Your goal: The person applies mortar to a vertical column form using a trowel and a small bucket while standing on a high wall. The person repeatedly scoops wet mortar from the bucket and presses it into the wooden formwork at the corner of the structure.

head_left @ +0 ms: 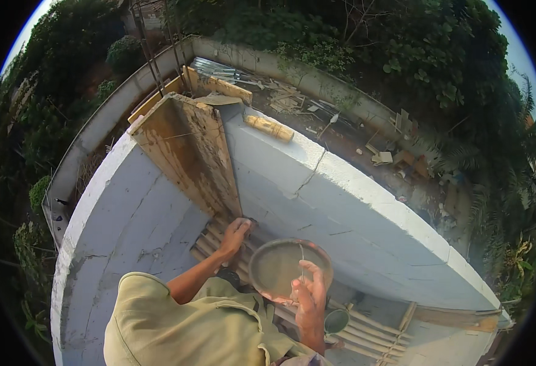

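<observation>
My right hand (311,300) grips the near rim of a round shallow metal pan (283,263) and holds it level, in front of a grey plastered parapet wall (341,201). My left hand (237,232) reaches forward to the foot of a mortar-stained wooden board (189,152) that stands upright against the wall's corner. Its fingers curl against the spot where board, wall and a corrugated sheet (216,241) meet; whether they hold anything is hidden. My olive sleeve (176,323) fills the lower left.
A wooden-handled tool (270,128) lies on top of the wall beyond the board. A small round bowl (336,320) sits on the corrugated sheet by my right wrist. Far below lie a yard with scrap planks (292,100), a boundary wall and trees.
</observation>
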Demonstrator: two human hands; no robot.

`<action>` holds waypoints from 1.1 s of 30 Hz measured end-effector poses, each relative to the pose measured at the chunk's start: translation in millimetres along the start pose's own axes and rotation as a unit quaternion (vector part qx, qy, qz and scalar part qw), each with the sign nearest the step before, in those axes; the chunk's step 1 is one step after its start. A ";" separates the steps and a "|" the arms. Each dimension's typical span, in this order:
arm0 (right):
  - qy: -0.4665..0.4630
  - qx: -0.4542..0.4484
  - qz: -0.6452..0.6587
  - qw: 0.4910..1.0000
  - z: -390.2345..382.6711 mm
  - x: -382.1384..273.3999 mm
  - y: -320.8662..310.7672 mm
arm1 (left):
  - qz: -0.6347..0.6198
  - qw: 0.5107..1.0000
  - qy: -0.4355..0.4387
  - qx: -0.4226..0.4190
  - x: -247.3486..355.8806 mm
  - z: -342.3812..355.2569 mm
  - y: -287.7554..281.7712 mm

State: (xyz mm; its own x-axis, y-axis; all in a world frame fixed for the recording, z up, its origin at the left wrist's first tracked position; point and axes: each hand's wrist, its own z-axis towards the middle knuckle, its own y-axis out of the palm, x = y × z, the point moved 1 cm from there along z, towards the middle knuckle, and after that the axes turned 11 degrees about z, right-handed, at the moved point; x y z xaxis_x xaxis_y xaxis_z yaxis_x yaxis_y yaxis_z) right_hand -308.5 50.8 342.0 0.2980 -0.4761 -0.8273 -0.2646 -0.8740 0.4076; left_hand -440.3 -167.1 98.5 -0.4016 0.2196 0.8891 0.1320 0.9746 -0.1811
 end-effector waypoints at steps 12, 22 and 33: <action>-0.022 -0.192 -0.060 0.979 66.4 -78.3 134.8 | -0.153 0.988 -0.005 0.032 73.5 -60.0 -120.2; 0.056 -0.294 -0.213 0.930 108.4 -21.5 179.5 | -0.374 0.927 0.023 -0.016 -2.2 -46.1 -164.9; 0.040 -0.469 -0.108 0.875 84.4 -108.2 219.5 | -0.561 0.823 -0.026 -0.089 10.7 -83.4 -42.1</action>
State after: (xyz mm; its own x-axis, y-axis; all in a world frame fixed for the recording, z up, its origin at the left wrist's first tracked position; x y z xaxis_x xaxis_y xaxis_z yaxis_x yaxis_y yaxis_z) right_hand -476.3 -81.3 488.4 0.3207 -0.2626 -0.9101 0.6651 -0.6217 0.4138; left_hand -374.6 -209.4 150.7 -0.3992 -0.8075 0.4342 -0.2202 0.5442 0.8095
